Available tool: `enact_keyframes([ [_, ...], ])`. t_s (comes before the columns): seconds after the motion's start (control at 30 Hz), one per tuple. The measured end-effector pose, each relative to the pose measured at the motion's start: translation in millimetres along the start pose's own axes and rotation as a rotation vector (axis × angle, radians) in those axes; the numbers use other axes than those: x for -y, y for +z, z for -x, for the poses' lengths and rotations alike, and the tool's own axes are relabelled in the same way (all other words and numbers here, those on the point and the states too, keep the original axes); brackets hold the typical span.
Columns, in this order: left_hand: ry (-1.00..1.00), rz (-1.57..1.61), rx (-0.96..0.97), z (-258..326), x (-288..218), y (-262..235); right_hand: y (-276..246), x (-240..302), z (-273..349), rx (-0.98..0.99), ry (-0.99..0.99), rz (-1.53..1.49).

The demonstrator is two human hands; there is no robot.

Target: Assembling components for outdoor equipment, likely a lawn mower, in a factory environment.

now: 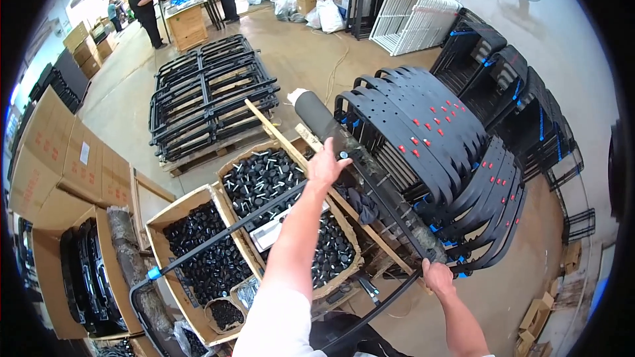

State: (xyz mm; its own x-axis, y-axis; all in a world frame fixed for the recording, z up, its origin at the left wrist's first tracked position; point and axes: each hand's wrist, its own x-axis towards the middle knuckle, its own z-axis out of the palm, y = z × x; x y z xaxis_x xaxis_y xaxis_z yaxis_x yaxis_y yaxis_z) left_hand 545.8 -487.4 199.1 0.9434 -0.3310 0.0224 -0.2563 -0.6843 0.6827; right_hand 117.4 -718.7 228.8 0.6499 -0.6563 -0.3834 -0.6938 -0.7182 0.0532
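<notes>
A black tubular frame (389,208) lies across a padded beam and the boxes in front of me. My left hand (324,166) is closed at its far corner. By the thumb sits a small bright round piece (343,155), too small to name. My right hand (438,276) wraps round the frame's near right corner. The frame's left tube passes under my left wrist and carries a blue band (154,273). Below my left arm, a carton (291,145) holds black knobs with silver bolts. Another carton (151,233) beside it holds small black caps.
Curved black panels with red pieces (423,116) stand in a row at right. Behind the cartons, black frames (215,89) are stacked on a pallet (198,158). White racks (413,18) lean farther back. Two people work at a wooden stand (187,26). Tall cartons (69,158) stand at left.
</notes>
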Motion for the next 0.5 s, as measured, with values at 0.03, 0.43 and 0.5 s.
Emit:
enact_keyframes([
  [0.03,0.04,-0.055,-0.033,1,3,-2,-2,-4,1,0.059,0.018,-0.036],
  [0.43,0.265,-0.261,-0.228,-4,-13,-2,2,-2,3,0.027,-0.01,-0.051],
  [0.5,0.262,-0.368,-0.173,-4,-10,-20,-6,-1,1,0.046,-0.005,-0.054],
])
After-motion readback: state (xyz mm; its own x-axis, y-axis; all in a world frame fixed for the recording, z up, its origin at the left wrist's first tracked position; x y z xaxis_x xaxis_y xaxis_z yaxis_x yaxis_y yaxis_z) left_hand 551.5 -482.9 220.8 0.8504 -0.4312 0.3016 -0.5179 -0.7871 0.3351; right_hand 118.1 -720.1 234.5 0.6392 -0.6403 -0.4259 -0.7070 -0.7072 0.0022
